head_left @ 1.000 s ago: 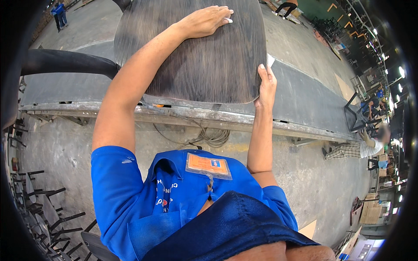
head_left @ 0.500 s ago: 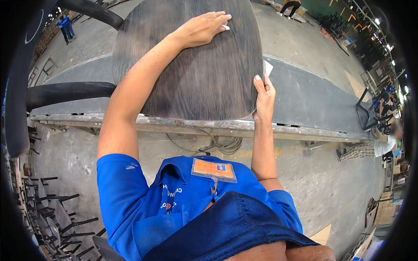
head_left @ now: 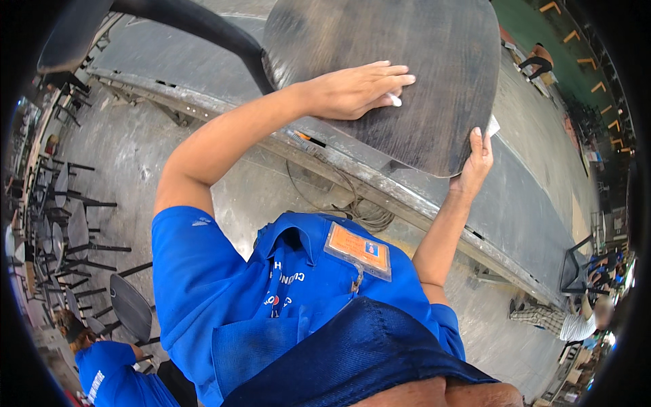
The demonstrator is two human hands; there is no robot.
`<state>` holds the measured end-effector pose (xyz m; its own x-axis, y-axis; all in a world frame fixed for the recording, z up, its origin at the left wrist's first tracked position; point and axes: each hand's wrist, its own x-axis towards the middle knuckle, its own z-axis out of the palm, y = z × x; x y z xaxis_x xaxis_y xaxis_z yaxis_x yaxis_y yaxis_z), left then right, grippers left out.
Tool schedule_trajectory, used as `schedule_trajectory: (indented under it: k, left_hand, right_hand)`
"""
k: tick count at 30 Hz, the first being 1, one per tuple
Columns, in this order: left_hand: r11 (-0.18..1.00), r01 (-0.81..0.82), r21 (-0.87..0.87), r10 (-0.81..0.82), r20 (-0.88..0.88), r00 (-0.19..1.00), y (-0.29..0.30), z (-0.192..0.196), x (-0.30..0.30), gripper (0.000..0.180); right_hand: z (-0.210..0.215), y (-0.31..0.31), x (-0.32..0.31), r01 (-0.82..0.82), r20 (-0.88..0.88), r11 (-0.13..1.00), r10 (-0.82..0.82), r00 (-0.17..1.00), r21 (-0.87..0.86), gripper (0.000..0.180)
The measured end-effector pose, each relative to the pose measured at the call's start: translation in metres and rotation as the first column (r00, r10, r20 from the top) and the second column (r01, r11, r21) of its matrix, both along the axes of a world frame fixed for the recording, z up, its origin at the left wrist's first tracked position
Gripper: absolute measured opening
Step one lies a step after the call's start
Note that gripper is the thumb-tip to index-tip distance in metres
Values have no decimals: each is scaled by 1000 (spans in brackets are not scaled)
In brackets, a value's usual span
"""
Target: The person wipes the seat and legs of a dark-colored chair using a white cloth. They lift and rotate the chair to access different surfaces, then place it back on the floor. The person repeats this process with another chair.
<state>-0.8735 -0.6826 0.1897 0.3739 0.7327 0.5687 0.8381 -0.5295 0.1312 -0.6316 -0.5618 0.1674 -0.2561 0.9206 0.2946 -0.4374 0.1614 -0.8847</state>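
A dark wood-grain chair seat (head_left: 407,54), with a black curved chair part (head_left: 196,27) joined at its left, is held over the grey workbench. My left hand (head_left: 356,89) lies on the seat's upper face, fingers stretched out; something white shows at one fingertip. At the seat's right edge, my right hand (head_left: 475,163) grips the rim, thumb on the near side and the other fingers mostly hidden behind. A small white piece, perhaps paper or cloth (head_left: 494,127), pokes out beside those fingers.
The long grey workbench (head_left: 522,203) runs across in front of me, with a coiled hose or cable (head_left: 369,216) beneath it. Several dark chairs (head_left: 78,224) crowd the left. A person in blue (head_left: 115,373) is at lower left; another in a striped top (head_left: 576,325) is at right.
My view has turned, so the bench now slants down to the right. My left hand has moved closer to the seat's near edge. The right hand keeps its grip. A person appears at lower left.
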Motion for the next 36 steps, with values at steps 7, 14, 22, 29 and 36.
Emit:
schedule_trajectory:
  k: [7,14,22,29,36]
  left_hand:
    - [939,-341,-40,343,127,931,-99,-25,-28,42]
    - [872,-484,75,461,209,863,-136,-37,-47,31]
    - [522,-819,238,775,267,572,-101,-28,-48,34]
    - [415,-865,282,781,377,498,-103,-50,1,35]
    - [619,-727,297,612,398,683,-106,-71,94,14]
  right_hand:
    - [2,-7,-4,-25,-62,1000,24,998,-12,35]
    - [-1,-17,-4,6,-40,1000,-6,999,-5,35]
    - [-2,-34,-2,56,-12,998,-56,998,-3,40]
    - [-6,-39,-3,54,-32,998,-54,998,-12,34]
    - [-6,-31,-18,-21,-154,1000,18,988,-16,31]
